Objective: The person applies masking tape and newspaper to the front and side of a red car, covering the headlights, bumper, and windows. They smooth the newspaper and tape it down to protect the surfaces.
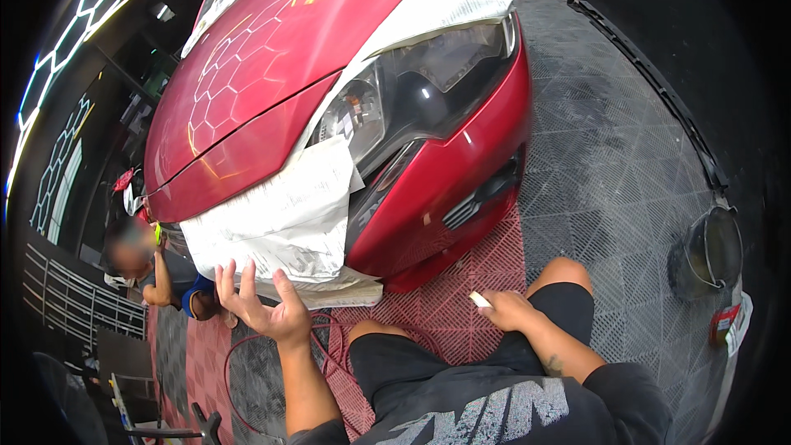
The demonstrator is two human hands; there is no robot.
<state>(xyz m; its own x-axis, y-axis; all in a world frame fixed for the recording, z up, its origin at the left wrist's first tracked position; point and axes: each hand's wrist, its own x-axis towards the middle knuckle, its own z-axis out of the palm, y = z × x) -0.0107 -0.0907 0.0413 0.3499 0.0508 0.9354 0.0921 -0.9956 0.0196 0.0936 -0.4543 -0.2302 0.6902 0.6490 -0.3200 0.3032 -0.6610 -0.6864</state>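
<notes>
Red car point(272, 107) fills upper middle of frame, hood edge curving down left of center; front bumper bottom edge ends just above the person's knees. Tiled floor point(593, 181), gray and red, runs down the right side, leaving a broad strip between bumper and bucket. White paper sheet point(272, 218) covers the car's nose at center left, lower edge loose and uneven. Headlight point(354, 111) at upper center, paper bordering its edge. Another person point(161, 282) at left, beside the car's far corner. Black bucket point(685, 264) at right. Left hand point(276, 313), lower center left: fingers spread wide, holding nothing, in front of paper's lower edge; can't tell if touching. Right hand point(511, 311), lower center right: narrow grip on small pale piece point(480, 300), apart from bumper, near right knee.
</notes>
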